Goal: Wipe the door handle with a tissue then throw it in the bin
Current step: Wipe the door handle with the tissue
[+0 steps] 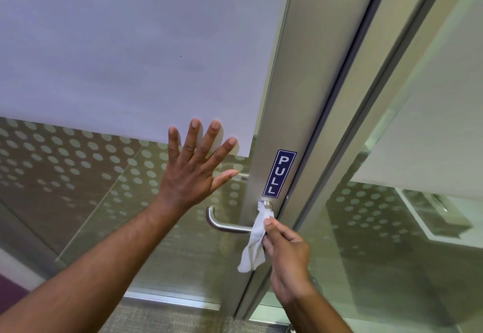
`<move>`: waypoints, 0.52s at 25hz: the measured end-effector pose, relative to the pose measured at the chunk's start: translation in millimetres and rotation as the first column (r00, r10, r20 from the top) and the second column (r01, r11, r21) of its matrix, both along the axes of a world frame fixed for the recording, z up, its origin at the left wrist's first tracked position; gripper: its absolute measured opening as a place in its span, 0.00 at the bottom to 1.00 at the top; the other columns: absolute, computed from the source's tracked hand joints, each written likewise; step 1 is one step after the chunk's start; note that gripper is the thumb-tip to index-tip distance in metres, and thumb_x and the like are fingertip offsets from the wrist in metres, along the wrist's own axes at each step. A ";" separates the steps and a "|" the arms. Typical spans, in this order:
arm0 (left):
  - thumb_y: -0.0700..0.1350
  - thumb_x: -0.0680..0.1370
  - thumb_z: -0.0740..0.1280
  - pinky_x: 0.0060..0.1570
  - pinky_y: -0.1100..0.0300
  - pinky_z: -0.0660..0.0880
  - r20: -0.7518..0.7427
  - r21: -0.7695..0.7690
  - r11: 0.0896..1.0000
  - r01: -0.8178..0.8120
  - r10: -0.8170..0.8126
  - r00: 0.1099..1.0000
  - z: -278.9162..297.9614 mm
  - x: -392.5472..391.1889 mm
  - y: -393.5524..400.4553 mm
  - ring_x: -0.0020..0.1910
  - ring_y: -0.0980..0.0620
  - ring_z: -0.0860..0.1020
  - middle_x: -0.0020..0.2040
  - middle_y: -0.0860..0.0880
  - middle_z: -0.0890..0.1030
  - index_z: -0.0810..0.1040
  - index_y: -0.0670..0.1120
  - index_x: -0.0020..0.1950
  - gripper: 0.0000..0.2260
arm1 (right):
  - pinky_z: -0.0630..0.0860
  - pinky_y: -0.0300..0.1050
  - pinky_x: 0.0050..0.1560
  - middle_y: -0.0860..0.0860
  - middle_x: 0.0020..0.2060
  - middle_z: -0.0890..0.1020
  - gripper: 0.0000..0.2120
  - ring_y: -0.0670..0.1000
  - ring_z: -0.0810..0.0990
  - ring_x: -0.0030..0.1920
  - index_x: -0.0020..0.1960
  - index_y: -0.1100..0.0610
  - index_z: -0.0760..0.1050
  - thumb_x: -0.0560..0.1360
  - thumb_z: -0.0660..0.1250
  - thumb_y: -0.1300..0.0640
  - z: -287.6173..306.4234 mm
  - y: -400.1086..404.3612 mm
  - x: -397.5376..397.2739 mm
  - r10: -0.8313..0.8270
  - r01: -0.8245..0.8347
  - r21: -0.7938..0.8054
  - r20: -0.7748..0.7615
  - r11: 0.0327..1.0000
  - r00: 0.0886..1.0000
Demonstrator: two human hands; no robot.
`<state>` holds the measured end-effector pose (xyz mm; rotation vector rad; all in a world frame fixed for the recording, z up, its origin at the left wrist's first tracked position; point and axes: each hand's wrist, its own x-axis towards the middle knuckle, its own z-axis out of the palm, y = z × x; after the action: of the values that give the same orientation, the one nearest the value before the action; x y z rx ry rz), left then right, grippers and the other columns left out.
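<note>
A brushed-metal lever door handle sticks out from the aluminium door frame, just under a blue PULL sign. My right hand pinches a crumpled white tissue and presses its top against the handle's round base. The rest of the tissue hangs down below the lever. My left hand lies flat on the glass door panel with fingers spread, left of and above the handle. No bin is in view.
The glass door has a frosted upper area and a dotted band below. A second glass panel stands right of the frame. Grey carpet shows at the bottom, with a purple patch at the far left.
</note>
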<state>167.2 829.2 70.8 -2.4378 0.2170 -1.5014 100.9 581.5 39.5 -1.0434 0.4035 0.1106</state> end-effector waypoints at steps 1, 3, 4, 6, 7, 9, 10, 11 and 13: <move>0.73 0.83 0.59 0.82 0.32 0.32 -0.001 0.001 1.000 0.001 -0.001 1.000 0.3 -0.1 0.5 0.87 0.38 0.34 0.88 0.46 0.34 0.43 0.56 0.88 0.42 | 0.81 0.50 0.63 0.60 0.54 0.89 0.12 0.53 0.88 0.53 0.58 0.69 0.83 0.76 0.73 0.67 3.1 0.4 4.2 -0.001 0.001 0.001 -0.002 1.000 1.000; 0.73 0.83 0.59 0.82 0.33 0.32 -0.003 0.007 1.000 0.002 -0.002 1.000 -0.2 0.3 1.3 0.87 0.38 0.33 0.88 0.46 0.34 0.43 0.55 0.88 0.43 | 0.84 0.44 0.56 0.59 0.53 0.89 0.10 0.52 0.89 0.51 0.57 0.68 0.84 0.76 0.73 0.67 5.2 0.0 6.3 0.006 -0.006 -0.006 -0.003 1.000 1.000; 0.73 0.83 0.60 0.82 0.32 0.32 -0.002 0.007 1.000 0.002 -0.002 1.000 -0.6 0.6 1.3 0.87 0.38 0.34 0.88 0.46 0.34 0.43 0.55 0.88 0.43 | 0.85 0.40 0.52 0.59 0.52 0.89 0.09 0.50 0.89 0.49 0.57 0.67 0.84 0.77 0.73 0.66 3.0 -1.5 3.8 0.017 -0.017 -0.007 -0.009 1.000 1.000; 0.73 0.83 0.60 0.82 0.32 0.32 0.001 0.002 1.000 0.002 -0.002 1.000 -1.1 1.1 0.6 0.87 0.38 0.34 0.89 0.46 0.35 0.44 0.56 0.88 0.43 | 0.85 0.39 0.50 0.58 0.53 0.89 0.09 0.50 0.89 0.50 0.57 0.65 0.84 0.77 0.72 0.65 -4.6 -5.6 -4.5 0.058 -0.058 0.014 -0.024 0.998 0.998; 0.73 0.83 0.60 0.82 0.32 0.32 0.002 0.001 1.000 0.001 -0.001 1.000 -1.1 1.2 0.3 0.87 0.38 0.34 0.89 0.46 0.35 0.43 0.56 0.88 0.42 | 0.84 0.41 0.53 0.59 0.55 0.89 0.10 0.52 0.89 0.53 0.58 0.66 0.83 0.78 0.72 0.65 -6.4 -7.0 -7.3 0.078 -0.077 0.033 -0.031 0.997 0.997; 0.73 0.83 0.59 0.82 0.32 0.32 -0.001 0.005 1.000 -0.004 0.004 1.000 0.1 0.7 0.6 0.87 0.38 0.34 0.88 0.46 0.35 0.43 0.56 0.88 0.42 | 0.80 0.51 0.63 0.63 0.58 0.87 0.13 0.58 0.86 0.60 0.62 0.68 0.80 0.79 0.70 0.65 -5.2 -8.0 -4.5 0.090 -0.086 0.070 -0.048 0.994 0.995; 0.73 0.83 0.59 0.82 0.32 0.32 -0.006 0.005 1.000 -0.004 0.004 1.000 0.7 0.0 0.6 0.87 0.38 0.33 0.88 0.46 0.34 0.43 0.56 0.88 0.42 | 0.77 0.55 0.67 0.65 0.58 0.86 0.13 0.60 0.85 0.61 0.64 0.69 0.79 0.80 0.68 0.66 -2.9 -7.9 -1.3 0.093 -0.089 0.089 -0.046 0.992 0.995; 0.73 0.83 0.59 0.82 0.32 0.32 -0.011 0.002 1.000 -0.002 0.002 1.000 1.0 -0.5 0.6 0.87 0.38 0.33 0.88 0.46 0.34 0.43 0.56 0.88 0.42 | 0.76 0.56 0.69 0.67 0.57 0.86 0.14 0.62 0.85 0.60 0.64 0.70 0.78 0.81 0.67 0.66 -0.6 -7.5 1.0 0.100 -0.095 0.106 -0.037 0.990 0.994; 0.73 0.83 0.58 0.81 0.32 0.32 -0.019 -0.006 1.000 -0.002 0.002 1.000 0.4 -0.7 0.0 0.86 0.39 0.33 0.88 0.46 0.33 0.42 0.56 0.88 0.42 | 0.80 0.53 0.62 0.67 0.57 0.86 0.13 0.59 0.86 0.55 0.65 0.69 0.77 0.82 0.66 0.66 0.2 -7.8 1.7 0.116 -0.110 0.147 -0.039 0.983 0.992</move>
<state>166.5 829.2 71.2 -2.4569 0.2139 -1.4811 102.6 573.7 39.8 -0.9214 0.3732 0.2630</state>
